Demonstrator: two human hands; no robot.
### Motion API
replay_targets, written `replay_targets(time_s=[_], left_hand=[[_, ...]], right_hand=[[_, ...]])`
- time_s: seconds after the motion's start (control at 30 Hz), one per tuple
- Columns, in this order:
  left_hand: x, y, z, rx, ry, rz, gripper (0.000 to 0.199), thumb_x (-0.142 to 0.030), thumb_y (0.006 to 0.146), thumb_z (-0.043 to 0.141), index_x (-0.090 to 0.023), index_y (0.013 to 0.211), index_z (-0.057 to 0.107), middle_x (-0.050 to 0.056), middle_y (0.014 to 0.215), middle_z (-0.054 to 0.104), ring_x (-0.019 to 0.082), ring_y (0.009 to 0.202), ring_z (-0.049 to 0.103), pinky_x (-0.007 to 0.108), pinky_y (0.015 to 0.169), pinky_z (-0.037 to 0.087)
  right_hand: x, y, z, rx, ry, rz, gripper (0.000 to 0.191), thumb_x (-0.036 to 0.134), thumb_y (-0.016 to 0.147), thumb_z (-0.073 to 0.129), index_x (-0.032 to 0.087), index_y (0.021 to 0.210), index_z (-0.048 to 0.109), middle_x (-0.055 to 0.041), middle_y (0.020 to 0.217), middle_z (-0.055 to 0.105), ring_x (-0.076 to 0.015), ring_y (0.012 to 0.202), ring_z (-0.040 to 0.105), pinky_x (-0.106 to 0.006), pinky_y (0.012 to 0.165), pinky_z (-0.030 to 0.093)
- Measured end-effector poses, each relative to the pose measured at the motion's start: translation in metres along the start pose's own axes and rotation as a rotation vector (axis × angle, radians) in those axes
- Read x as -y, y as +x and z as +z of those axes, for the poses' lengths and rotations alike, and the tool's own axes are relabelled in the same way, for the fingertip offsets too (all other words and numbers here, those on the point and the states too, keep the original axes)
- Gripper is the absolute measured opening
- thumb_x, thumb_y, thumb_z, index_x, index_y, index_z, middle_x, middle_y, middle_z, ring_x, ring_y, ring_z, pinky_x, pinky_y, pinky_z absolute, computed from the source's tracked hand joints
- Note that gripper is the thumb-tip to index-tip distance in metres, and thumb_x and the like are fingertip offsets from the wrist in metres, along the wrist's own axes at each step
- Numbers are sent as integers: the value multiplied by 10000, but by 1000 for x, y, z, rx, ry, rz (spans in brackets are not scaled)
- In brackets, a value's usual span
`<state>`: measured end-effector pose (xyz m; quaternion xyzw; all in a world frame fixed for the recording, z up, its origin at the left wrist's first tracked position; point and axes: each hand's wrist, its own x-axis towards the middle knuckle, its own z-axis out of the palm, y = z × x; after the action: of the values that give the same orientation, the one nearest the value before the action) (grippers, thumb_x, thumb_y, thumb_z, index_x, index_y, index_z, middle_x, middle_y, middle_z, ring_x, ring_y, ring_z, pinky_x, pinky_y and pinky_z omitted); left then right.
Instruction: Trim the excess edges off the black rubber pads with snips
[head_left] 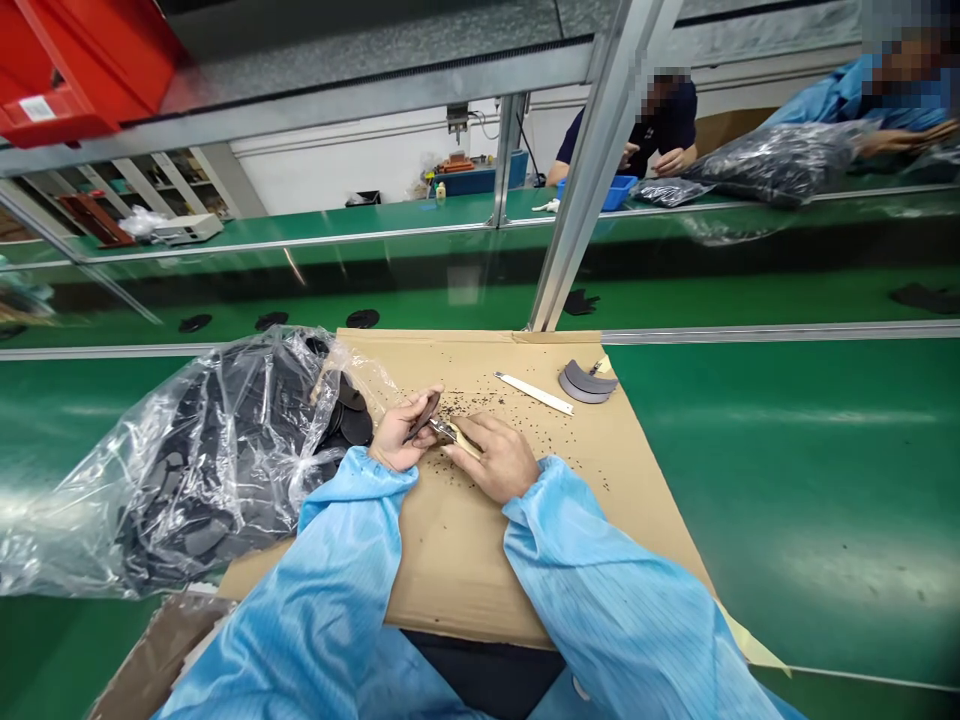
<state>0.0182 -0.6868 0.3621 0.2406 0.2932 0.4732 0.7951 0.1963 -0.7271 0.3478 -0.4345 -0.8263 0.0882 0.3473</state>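
Pinched in the fingers of my left hand [397, 436] is a thin dark piece with a rounded edge [424, 414], tilted up on its side. My right hand [501, 458] is closed around a small pair of nippers [448, 431] with metal jaws and pale yellow handles. The jaws meet the lower edge of the dark piece; whether they are closed on it I cannot tell. Small black crumbs [517, 408] lie scattered around both hands on a cardboard sheet [457, 575].
Left of my hands lies a clear plastic bag [217, 460] full of dark flat pieces. A slim white utility knife [534, 394] and curved grey pieces [589, 384] lie on the cardboard. A metal post [581, 200] rises behind it. Two people sit across the green bench [787, 450].
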Motion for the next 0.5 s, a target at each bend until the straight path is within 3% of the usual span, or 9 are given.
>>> replay_targets(time_s=[0.23, 0.5], left_hand=[[4, 5, -8, 6, 55, 31, 243, -169, 758, 669, -141, 999, 656, -19, 620, 470, 46, 416, 339, 131, 329, 188], [8, 7, -5, -74, 92, 43, 241, -168, 731, 703, -129, 966, 668, -25, 588, 491, 38, 390, 329, 137, 312, 188]], right_hand=[[-2, 2, -2, 60, -88, 4, 318, 421, 926, 535, 213, 1137, 650, -68, 952, 669, -205, 871, 638, -288, 749, 508], [2, 3, -4, 162, -171, 62, 244, 363, 901, 574, 226, 1078, 670, -46, 898, 674, -195, 773, 635, -278, 671, 477]])
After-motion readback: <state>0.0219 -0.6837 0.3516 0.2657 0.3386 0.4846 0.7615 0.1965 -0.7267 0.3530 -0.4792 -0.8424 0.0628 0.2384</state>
